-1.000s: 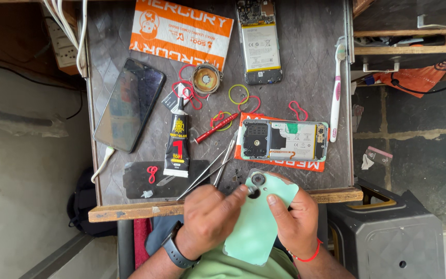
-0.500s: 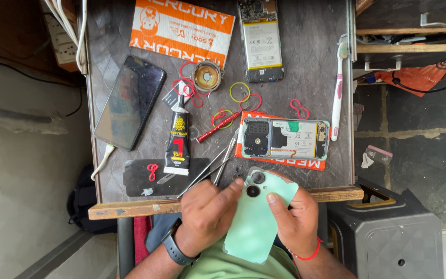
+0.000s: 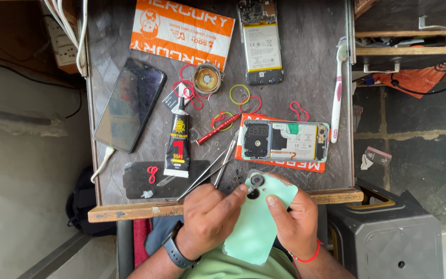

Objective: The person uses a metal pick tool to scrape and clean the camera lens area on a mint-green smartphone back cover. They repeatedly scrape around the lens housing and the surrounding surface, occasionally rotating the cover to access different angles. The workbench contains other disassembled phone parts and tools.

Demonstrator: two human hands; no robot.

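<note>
A mint-green phone back cover (image 3: 258, 219), camera cutouts uppermost, is held tilted over the counter's near edge, plain side shown.

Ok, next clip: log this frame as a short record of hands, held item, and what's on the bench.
left hand: grips the mint-green phone back cover from its left side, forefinger by the camera cut-outs; wears a dark wristwatch
right hand: holds the cover's right edge; red thread on the wrist
cover position: over the bench's near wooden edge
just beyond the cover: opened phone on an orange packet
left of it: tweezers, black glue tube, red screwdriver
far side: second opened phone, dark phone, toothbrush
</note>
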